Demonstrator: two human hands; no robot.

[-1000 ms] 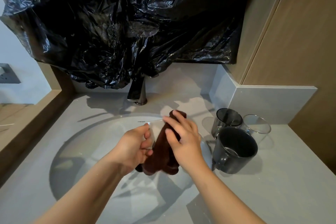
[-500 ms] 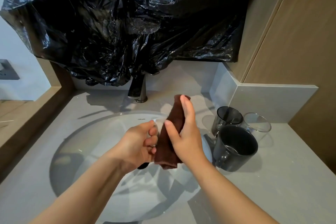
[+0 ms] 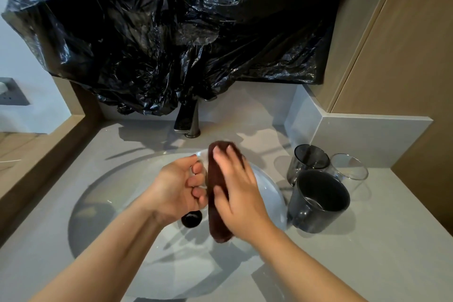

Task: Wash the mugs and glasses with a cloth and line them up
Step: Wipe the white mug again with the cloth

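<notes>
1. Fingers (image 3: 229,154) of the right hand (image 3: 242,198): straight, side by side, pressing flat on the brown cloth (image 3: 215,211).
2. Fingers (image 3: 197,180) of the left hand (image 3: 176,189): curled round a clear glass (image 3: 199,155), hard to see, held over the sink (image 3: 110,203).
3. Might slip if wet, then crack in the sink.
4. Dark mug (image 3: 318,201), grey glass (image 3: 307,162), another clear glass (image 3: 350,169): close together on the counter (image 3: 367,265).
5. No writing to read.

This looks like a bathroom vanity. A round white basin (image 3: 110,203) is sunk into a pale grey stone tabletop (image 3: 392,240), with a dark metal tap (image 3: 187,120) at 12 o'clock and a black drain plug (image 3: 191,218) in the bowl. A grey upstand (image 3: 367,140) and wood-grain panels (image 3: 404,44) close the corner at 2 o'clock. A wall socket (image 3: 11,92) sits at 9 o'clock.
</notes>
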